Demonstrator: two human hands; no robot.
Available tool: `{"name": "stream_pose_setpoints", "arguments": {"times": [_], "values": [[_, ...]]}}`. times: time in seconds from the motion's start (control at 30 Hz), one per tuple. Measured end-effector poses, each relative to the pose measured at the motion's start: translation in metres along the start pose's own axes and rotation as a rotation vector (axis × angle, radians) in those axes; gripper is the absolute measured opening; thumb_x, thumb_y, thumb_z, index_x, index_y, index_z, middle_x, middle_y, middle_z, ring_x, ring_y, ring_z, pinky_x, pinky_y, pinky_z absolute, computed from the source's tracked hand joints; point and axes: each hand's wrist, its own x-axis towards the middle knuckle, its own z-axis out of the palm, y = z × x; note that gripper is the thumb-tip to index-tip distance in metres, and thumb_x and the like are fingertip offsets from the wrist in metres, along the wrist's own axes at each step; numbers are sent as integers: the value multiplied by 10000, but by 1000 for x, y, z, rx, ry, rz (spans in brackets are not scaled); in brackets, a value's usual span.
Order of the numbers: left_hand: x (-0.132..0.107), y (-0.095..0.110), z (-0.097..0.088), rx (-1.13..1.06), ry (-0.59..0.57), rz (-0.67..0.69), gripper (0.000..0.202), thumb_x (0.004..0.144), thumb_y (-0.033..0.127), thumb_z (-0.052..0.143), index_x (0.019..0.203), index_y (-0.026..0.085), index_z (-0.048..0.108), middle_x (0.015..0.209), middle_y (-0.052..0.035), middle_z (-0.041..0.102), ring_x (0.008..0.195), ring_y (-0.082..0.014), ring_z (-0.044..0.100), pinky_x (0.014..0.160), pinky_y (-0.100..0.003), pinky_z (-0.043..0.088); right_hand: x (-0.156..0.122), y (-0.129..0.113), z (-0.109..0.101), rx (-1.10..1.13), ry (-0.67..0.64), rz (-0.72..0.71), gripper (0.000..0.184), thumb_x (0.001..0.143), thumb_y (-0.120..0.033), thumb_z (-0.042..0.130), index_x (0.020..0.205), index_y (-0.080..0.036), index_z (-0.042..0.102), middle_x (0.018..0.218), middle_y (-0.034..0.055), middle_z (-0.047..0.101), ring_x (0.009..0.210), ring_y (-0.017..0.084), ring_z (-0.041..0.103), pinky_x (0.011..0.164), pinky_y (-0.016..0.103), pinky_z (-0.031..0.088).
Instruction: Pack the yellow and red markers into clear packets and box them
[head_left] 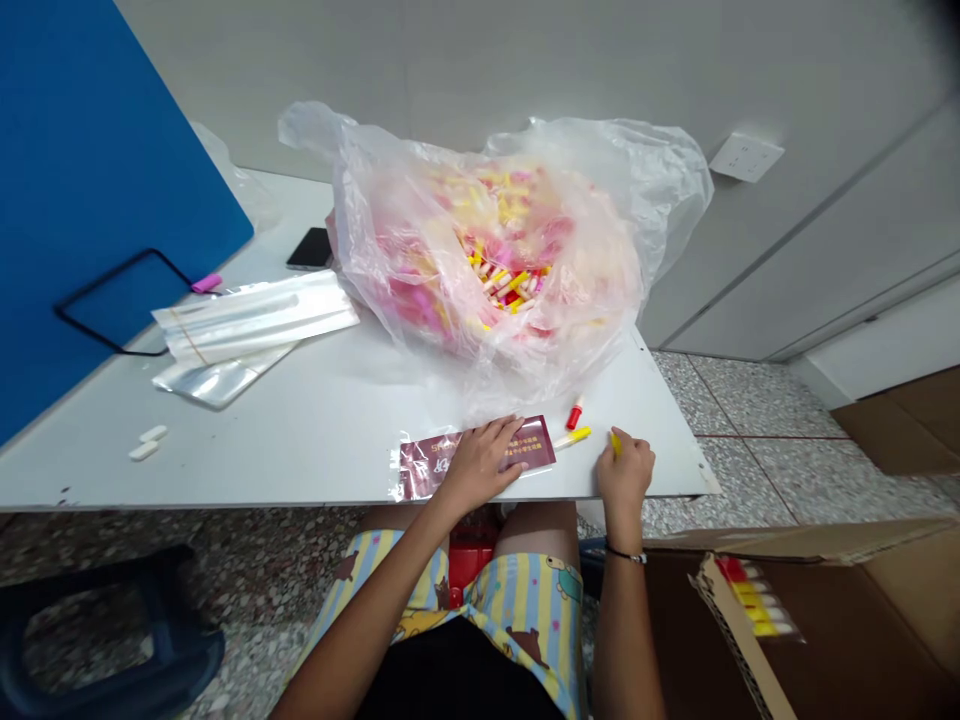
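Note:
My left hand [484, 462] lies flat, fingers apart, on a flat maroon packet [531, 444] with printed lettering and clear edges. My right hand [626, 468] is closed at the table's front right, round a small yellow-capped stick [616, 443]; only its yellow end shows. Between my hands a white stick with a yellow cap [577, 437] touches or nearly touches the packet's right end. Just behind it lies a white stick with a red cap [574, 415]. A large translucent plastic bag [600, 290] full of similar red, yellow and pink sticks stands behind.
Clear plastic sleeves [262, 318] lie at the left, by a black phone [310, 249] and a pink stick [207, 284]. Two white pieces [148, 443] rest front left. A blue panel [97, 180] borders the table. Below right, an open cardboard box [840, 545] holds a filled packet [759, 600].

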Motion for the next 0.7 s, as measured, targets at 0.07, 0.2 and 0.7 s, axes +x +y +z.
{"name": "stream_pose_setpoints", "arguments": {"times": [0.07, 0.2, 0.7], "values": [[0, 0, 0, -4, 2, -5, 581, 846, 322, 579, 1374, 188, 378, 1388, -76, 435, 1255, -227, 409, 1023, -375, 343, 4, -4, -7, 119, -10, 78, 445, 734, -279, 469, 1094, -96, 656, 908, 115, 574, 762, 112, 450, 784, 271, 389], [0, 0, 0, -4, 3, -16, 591, 838, 329, 598, 1372, 194, 383, 1391, -66, 435, 1250, -225, 414, 1018, -378, 349, 2, -23, -19, 550, 23, 153, 498, 741, -388, 537, 1148, -112, 610, 879, 62, 583, 665, 46, 464, 630, 168, 404], [1, 2, 0, -34, 35, -10, 578, 825, 330, 618, 1352, 213, 413, 1372, -67, 456, 1235, -229, 439, 1023, -383, 366, -4, -76, 15, 539, -74, -211, 379, 847, -366, 490, 1096, -115, 623, 934, 63, 593, 797, 48, 558, 752, 163, 485]]}}
